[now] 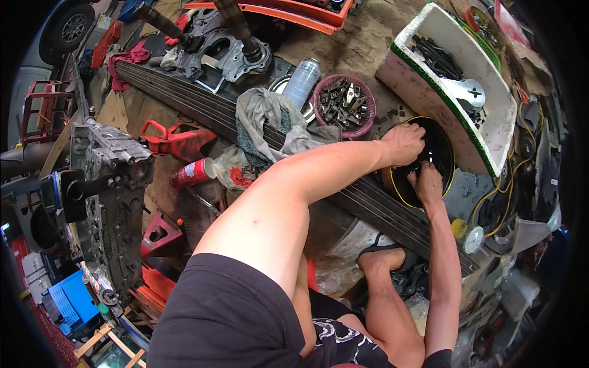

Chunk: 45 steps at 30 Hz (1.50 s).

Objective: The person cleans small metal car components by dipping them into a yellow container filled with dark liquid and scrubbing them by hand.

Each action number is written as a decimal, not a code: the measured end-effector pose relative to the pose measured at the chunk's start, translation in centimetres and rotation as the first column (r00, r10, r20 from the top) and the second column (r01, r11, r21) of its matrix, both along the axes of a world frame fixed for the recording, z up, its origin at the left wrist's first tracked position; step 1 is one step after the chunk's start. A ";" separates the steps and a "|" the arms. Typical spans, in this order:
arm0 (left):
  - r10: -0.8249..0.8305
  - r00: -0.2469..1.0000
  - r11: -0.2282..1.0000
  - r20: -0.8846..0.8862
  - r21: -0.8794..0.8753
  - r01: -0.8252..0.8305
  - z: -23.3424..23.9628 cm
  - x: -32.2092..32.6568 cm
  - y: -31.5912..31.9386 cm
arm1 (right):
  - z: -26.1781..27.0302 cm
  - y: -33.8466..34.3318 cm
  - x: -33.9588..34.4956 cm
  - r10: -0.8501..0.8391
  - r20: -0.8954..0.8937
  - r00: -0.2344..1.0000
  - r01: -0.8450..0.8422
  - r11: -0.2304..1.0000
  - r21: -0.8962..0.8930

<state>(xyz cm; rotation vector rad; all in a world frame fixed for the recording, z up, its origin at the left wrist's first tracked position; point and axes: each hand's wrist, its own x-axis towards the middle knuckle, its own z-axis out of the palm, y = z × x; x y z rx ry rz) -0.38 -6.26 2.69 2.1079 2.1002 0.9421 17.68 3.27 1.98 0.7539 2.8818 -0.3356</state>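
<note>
Both hands are over a round black tin with a yellow rim, with dark, wet-looking contents. My left hand reaches in from the tin's left side, knuckles up, its fingers curled down so that the fingertips are hidden. My right hand comes from below and dips inside the near wall. A bright glint shows at its fingertips; whether this is a small metal part or a reflection, I cannot tell. Beside the tin stands a pink plastic basket heaped with metal parts that look like rocker arms.
A white foam box of dark bolts stands right of the tin. A long ribbed dark bar runs diagonally beneath my arm, with a grey rag over it. Nearby are a spray can, a red can and an engine casting.
</note>
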 end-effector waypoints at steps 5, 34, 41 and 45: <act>0.005 1.000 1.000 -0.002 -0.017 -0.005 -0.2 0.1 0.0 | 0.2 -0.1 -0.3 -0.005 0.019 1.000 0.005 1.000 -0.005; -0.032 0.998 0.989 0.045 -0.143 0.039 1.1 0.1 0.0 | 1.2 -0.1 -0.1 -0.049 -0.066 0.997 0.042 0.994 -0.101; -0.081 0.996 0.973 -0.036 -0.219 0.071 1.1 -0.2 0.0 | 0.9 0.2 -0.3 -0.171 -0.162 0.972 0.125 0.958 -0.257; -0.128 0.991 0.944 -0.032 -0.311 0.112 1.7 -0.5 0.0 | 2.3 0.4 -0.7 -0.398 -0.251 0.882 0.196 0.795 -0.575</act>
